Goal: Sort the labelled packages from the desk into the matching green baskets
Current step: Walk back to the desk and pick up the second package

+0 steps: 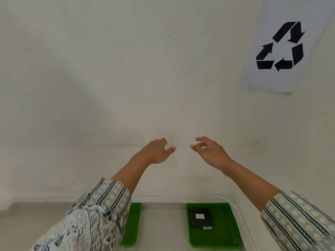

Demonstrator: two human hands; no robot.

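Left hand: the left hand (155, 151) is raised in front of the wall (108, 78), fingers loosely curled, holding nothing.
Right hand: the right hand (210, 151) is up beside it, fingers spread and slack, holding nothing; the two hands are near each other but apart.
Package: one dark flat package (200, 217) lies in the right basket (226, 232), toward its far left corner, with a white label on top and a smaller pale tag just at its near edge.
Left basket: the left basket (132, 223) is mostly hidden by the sleeve (101, 205); its contents cannot be told.
Desk: not in view, so remaining packages cannot be counted.
Axis: the package looks roughly square, slightly longer from far to near, lying flat with its label face up and its edges about parallel to the basket walls.
Handling: it looks like a thin, light pouch, probably pliable and a bit slick; blur hides the material. A pinch across opposite edges should do, keeping the label readable.
Sign: a recycling sign (282, 48) hangs on the wall at upper right.
Stage: judged as between packages, hands free for the next one.
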